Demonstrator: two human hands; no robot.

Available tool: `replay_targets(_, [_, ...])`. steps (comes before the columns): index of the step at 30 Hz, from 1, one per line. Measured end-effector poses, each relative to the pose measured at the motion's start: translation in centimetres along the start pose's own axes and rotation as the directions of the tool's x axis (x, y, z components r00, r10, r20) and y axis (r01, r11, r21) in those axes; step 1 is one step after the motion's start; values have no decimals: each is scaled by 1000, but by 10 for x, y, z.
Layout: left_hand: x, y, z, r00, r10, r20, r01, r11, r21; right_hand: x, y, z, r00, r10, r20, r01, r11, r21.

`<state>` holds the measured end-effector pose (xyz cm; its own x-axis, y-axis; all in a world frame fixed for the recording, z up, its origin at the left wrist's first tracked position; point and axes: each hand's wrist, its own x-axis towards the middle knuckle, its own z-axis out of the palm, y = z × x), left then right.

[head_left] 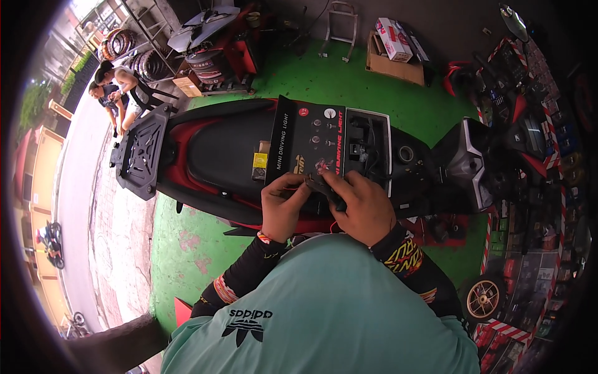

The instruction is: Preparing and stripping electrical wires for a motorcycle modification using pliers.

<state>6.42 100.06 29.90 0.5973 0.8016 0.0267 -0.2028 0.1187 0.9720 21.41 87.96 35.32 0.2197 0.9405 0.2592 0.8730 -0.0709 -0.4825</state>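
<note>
**Teal shirt (324, 299) foremost, small dark part (329, 192) above**

Left hand (281, 207): thumb and fingertips pinched on the part. Right hand (366, 209): fingers curled around its other end. Part held at near edge of open black box (305, 132), across front end of scooter seat (221, 153). Yellow-labelled carton (260, 161) by box's left edge.

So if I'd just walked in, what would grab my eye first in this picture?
Probably the vivid green floor, with a black-and-red scooter stretching across the middle. An open black box on top of it comes next, and just below the box in the picture, the person's fingers hold a small dark piece. At the lower right, a gold-rimmed wheel also stands out.
</note>
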Motion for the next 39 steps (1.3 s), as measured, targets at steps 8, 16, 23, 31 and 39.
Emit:
replay_targets(8, [0,-2,-3,999,-31,-16,31,999,16,0,1,0,1000,9,15,-9,1000,-17])
replay_targets(16, [2,-2,-1,999,39,8,-39,995,93,-1,3,1,999,30,27,-29,999,-33])
replay_targets(23, [0,1,-2,999,-31,-17,31,998,54,-1,4,0,999,28,22,-28,1000,0])
replay_targets(31, [-1,2,2,1000,-15,-10,15,997,75,-3,6,4,999,32,13,-32,999,20])
replay_targets(39, [-2,-1,0,1000,4,-3,-3,997,77,-4,5,4,1000,26,16,-27,1000,3])
